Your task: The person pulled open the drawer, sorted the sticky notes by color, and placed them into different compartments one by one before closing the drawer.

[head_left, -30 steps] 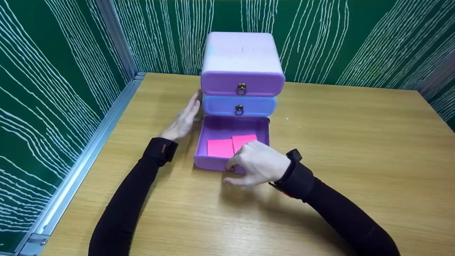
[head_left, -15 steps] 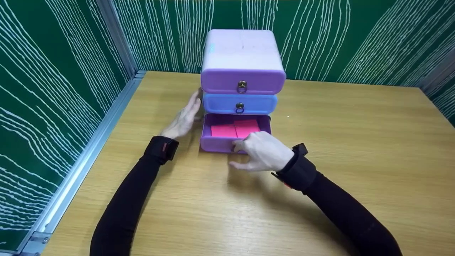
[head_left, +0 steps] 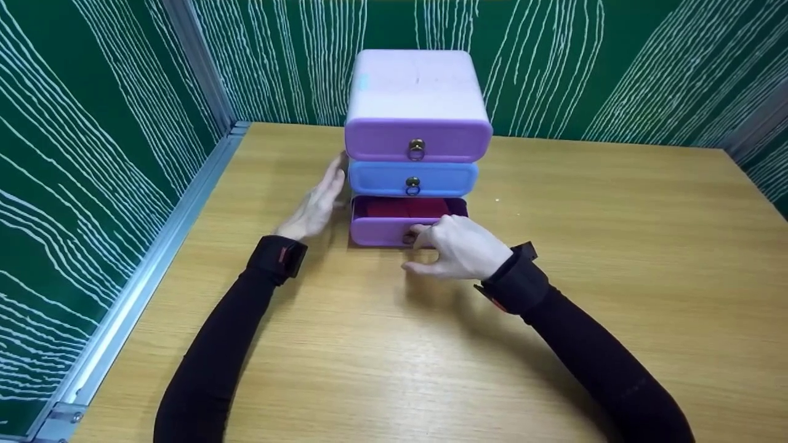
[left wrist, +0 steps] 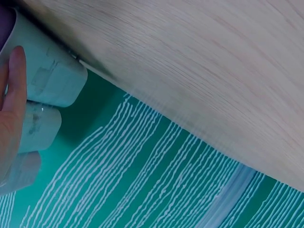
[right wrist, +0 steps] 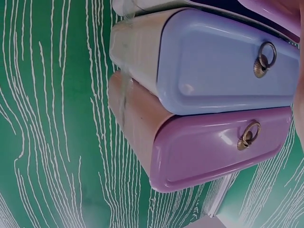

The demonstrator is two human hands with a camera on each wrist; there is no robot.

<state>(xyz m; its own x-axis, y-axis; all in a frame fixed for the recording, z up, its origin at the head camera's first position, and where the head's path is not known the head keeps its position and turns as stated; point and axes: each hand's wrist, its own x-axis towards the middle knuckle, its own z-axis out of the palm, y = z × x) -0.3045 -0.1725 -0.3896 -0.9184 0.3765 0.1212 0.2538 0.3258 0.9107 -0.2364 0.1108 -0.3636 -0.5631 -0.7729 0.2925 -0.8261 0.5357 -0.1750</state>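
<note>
A small drawer unit (head_left: pixel 418 86) with a pale top stands on the table in the head view. Its bottom purple drawer (head_left: pixel 378 231) is partly out, with pink pieces (head_left: pixel 406 208) lying inside in shadow. My right hand (head_left: pixel 462 249) has its fingertips against that drawer's front at the ring pull (head_left: pixel 409 237), thumb held apart below. The fingertips are partly hidden. Along the unit's left side my left hand (head_left: pixel 314 206) rests with fingers extended; in the left wrist view its fingers (left wrist: pixel 17 80) lie against the side wall.
Above are a blue drawer (head_left: pixel 381 179) and a purple top drawer (head_left: pixel 375 140), both pushed in, with brass ring pulls. Behind stands a green wall (head_left: pixel 542 74) with white streaks. A metal rail (head_left: pixel 117 320) edges the wooden table (head_left: pixel 345 344) on the left.
The bottom drawer has slid inward, away from me, with my right hand moving along at its front. The pink pieces have gone back under the unit's shade. My left hand keeps its place.
</note>
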